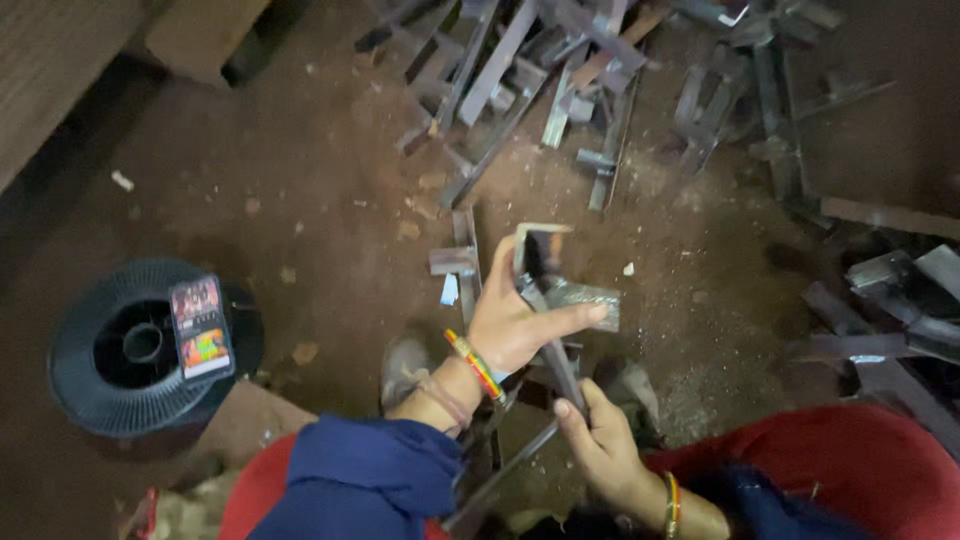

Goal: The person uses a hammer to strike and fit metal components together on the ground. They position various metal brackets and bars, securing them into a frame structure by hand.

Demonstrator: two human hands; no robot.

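Head view, left to right. On the dirt floor (300, 200) at far left I see a black wire spool (140, 350) with a phone (201, 328) lying on it. At centre, my left hand (515, 325) is clamped on the upper end of a welded steel bracket (555, 290), thumb along its flat plate. Below it, my right hand (600, 440) is closed around the bracket's lower bar. I judge the piece stiff, fairly heavy and sharp at its cut edges, so the flat faces are the safest hold, away from corners and weld seams. More cut steel pieces (560, 80) lie scattered beyond and at right.
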